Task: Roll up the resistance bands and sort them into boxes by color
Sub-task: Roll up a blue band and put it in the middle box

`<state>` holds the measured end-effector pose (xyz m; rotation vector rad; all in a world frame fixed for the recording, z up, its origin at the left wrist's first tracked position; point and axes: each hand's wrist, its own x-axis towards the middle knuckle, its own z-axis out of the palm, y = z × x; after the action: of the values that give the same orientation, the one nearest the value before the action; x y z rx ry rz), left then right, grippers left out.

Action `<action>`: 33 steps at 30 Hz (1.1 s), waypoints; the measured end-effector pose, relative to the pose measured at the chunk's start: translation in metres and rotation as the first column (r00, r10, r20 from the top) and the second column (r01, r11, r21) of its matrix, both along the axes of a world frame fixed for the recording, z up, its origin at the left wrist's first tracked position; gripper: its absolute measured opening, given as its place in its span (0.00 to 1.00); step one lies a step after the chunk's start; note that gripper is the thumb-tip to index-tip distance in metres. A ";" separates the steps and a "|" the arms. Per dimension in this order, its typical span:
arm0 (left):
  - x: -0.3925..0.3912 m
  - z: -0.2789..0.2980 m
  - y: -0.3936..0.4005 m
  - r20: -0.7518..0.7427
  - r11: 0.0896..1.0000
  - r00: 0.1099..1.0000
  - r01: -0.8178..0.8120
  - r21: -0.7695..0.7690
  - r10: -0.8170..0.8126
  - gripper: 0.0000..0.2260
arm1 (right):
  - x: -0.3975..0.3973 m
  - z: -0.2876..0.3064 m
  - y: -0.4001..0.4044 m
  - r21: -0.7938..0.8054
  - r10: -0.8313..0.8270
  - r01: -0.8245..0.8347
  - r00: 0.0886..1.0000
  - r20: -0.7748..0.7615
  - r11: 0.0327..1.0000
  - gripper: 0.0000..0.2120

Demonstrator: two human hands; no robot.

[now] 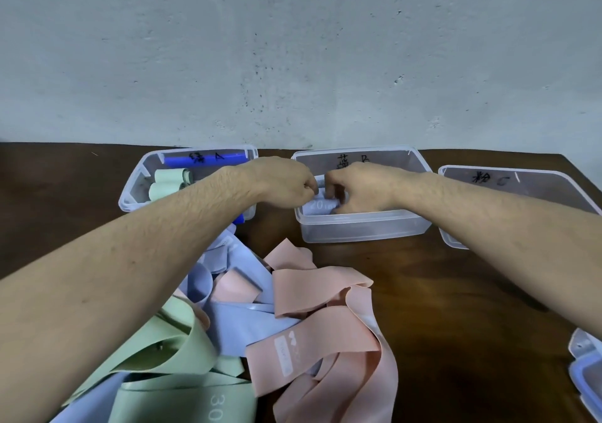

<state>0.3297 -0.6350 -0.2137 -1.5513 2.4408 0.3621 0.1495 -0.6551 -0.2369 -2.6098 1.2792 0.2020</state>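
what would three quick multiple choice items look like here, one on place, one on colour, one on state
1. Where are both hands?
A. over the middle box
B. on the band pile
C. at the table's right edge

2. What colour are the rolled bands in the left box?
A. pink
B. green
C. black

3. What state are the pile's bands in?
A. rolled
B. boxed
C. loose, unrolled

A: left hand and right hand meet at the middle box, holding a blue band.
B: green rolls lie in the left box.
C: the pile lies tangled on the table.
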 end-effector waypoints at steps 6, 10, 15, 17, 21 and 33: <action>0.000 -0.003 -0.002 0.009 1.000 1.000 -0.010 -0.001 0.010 0.17 | 0.000 -0.003 -0.002 -0.017 0.023 -0.023 0.999 -0.034 1.000 0.11; 0.000 -0.004 -0.003 0.006 1.000 1.000 -0.015 -0.002 0.015 0.17 | 0.001 -0.003 -0.002 -0.042 0.037 -0.040 0.997 -0.063 0.998 0.12; -0.001 -0.005 -0.004 0.028 1.000 1.000 -0.002 -0.011 0.003 0.17 | 0.002 -0.007 -0.004 -0.066 0.030 -0.034 0.998 -0.055 0.997 0.12; -0.001 -0.005 -0.004 0.034 1.000 0.999 0.002 -0.014 -0.001 0.17 | 0.001 -0.006 -0.004 -0.048 0.031 -0.033 0.999 -0.042 0.998 0.12; -0.003 -0.002 -0.002 0.039 1.000 0.999 0.011 -0.024 -0.010 0.17 | -0.004 -0.001 -0.002 -0.022 0.025 -0.026 0.999 -0.024 0.999 0.15; 0.004 0.008 0.004 0.017 0.994 0.999 0.036 -0.106 -0.034 0.17 | -0.017 0.017 0.009 -0.096 -0.061 0.071 0.992 0.107 0.993 0.12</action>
<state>0.3341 -0.6306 -0.2062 -1.5439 2.5099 0.2173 0.1321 -0.6461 -0.2203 -2.6157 1.3695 -0.0096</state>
